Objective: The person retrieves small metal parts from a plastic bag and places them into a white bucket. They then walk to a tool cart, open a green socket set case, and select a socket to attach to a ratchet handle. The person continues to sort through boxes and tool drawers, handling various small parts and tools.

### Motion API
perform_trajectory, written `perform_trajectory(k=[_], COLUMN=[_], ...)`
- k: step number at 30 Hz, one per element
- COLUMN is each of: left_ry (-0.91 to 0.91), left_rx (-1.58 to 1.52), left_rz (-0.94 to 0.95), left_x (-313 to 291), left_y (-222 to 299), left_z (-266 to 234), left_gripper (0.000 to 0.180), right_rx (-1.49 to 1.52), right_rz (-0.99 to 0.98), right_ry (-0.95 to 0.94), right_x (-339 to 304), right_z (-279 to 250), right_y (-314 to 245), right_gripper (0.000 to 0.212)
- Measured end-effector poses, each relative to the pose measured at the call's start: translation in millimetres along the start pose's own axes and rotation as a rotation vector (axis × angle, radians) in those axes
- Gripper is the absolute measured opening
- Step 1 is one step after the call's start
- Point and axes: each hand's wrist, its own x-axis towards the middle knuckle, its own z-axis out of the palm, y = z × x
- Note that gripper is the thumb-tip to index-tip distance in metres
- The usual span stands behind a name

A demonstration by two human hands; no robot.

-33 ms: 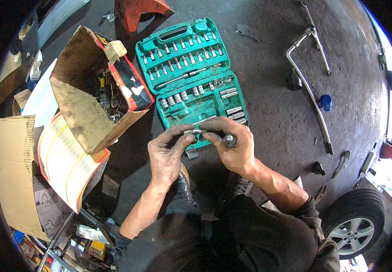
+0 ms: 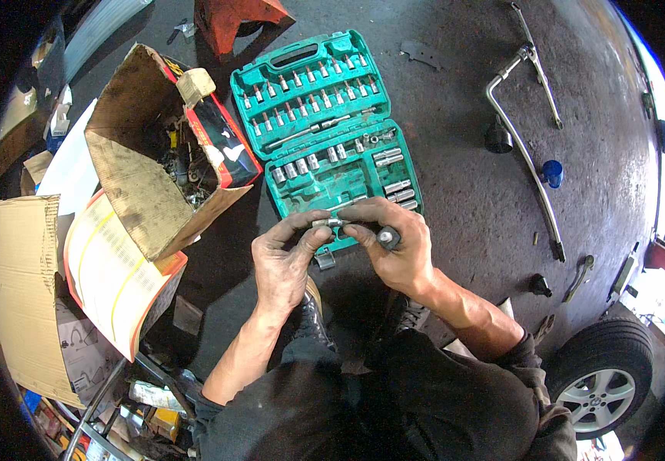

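Between my hands, over the near edge of an open green socket set case (image 2: 301,201), is a small shiny metal piece, like a bit socket (image 2: 334,223). My left hand (image 2: 280,257) pinches its left end with thumb and fingertips. At its right end, the thumb and forefinger of my right hand (image 2: 398,250) close on it too. A dark handle with a pale metal tip (image 2: 388,237) also sits in my right hand, its length mostly hidden by the curled fingers. Rows of bit sockets (image 2: 311,75) fill the lid; chrome sockets (image 2: 301,166) and longer ones lie in the base.
An open cardboard box (image 2: 144,207) with metal parts inside stands left of the case, beside a red metal stand (image 2: 232,23). Rightward on the dark floor lie a long bent bar (image 2: 528,157), a blue cap (image 2: 553,174) and a wheel (image 2: 601,384).
The dark handle in my right hand has tilted very slightly. Both hands otherwise keep their place on the small metal piece.
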Motion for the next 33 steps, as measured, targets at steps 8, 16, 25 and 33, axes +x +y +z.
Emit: perform_trajectory(k=[8, 16, 25, 33], left_ry=[-0.060, -0.105, -0.135, -0.161], left_rx=[-0.595, -0.577, -0.346, -0.311], left_rz=[-0.353, -0.346, -0.346, -0.466], left_x=[10, 6, 4, 3], left_y=[-11, -10, 2, 8], left_z=[-13, -19, -26, -25], left_gripper=[0.030, 0.030, 0.036, 0.034], right_rx=[-0.208, -0.490, -0.751, -0.981], right_rz=[0.117, -0.116, -0.422, -0.613], right_ry=[-0.065, -0.291, -0.360, -0.338], right_x=[-9, -14, -7, -13], right_z=[-39, -68, -80, -75], right_y=[-16, -35, -40, -39], right_gripper=[0.039, 0.046, 0.049, 0.046])
